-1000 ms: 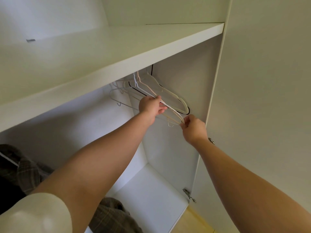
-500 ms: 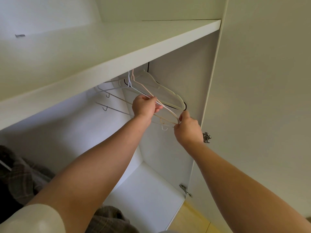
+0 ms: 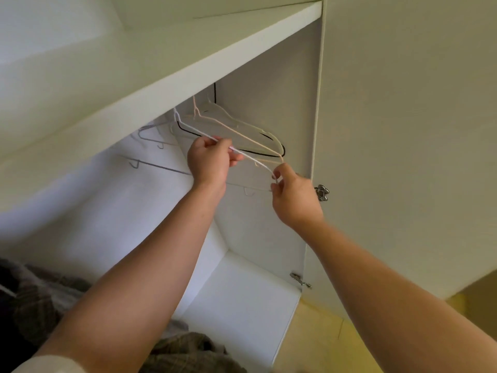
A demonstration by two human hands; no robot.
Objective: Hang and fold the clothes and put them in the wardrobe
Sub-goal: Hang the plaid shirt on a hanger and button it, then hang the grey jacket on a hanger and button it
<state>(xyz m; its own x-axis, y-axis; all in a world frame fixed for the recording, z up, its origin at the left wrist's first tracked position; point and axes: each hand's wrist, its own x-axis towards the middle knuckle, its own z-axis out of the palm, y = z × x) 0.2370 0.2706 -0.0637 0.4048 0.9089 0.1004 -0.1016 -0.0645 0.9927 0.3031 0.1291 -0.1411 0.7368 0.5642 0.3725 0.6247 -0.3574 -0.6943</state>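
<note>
Several thin hangers hang under the wardrobe shelf [image 3: 188,74], at the right end of the compartment. A white wire hanger [image 3: 193,130] is pulled toward me. My left hand [image 3: 209,162] grips its sloping arm, and my right hand [image 3: 293,195] pinches its lower right corner. Behind it hang a pale pink hanger [image 3: 242,135] and a black-edged hanger [image 3: 269,152]. Grey hangers [image 3: 150,135] hang further left. Plaid clothes [image 3: 35,305] lie at the lower left, partly hidden by my left arm.
The open wardrobe door [image 3: 403,130] stands on the right, with metal hinges [image 3: 321,192] on its inner edge. The white wardrobe floor [image 3: 242,305] lies below the hangers. Yellowish room floor [image 3: 322,345] shows at the lower right.
Both hands have drawn the white hanger outward and down, away from the others. The view has tilted slightly.
</note>
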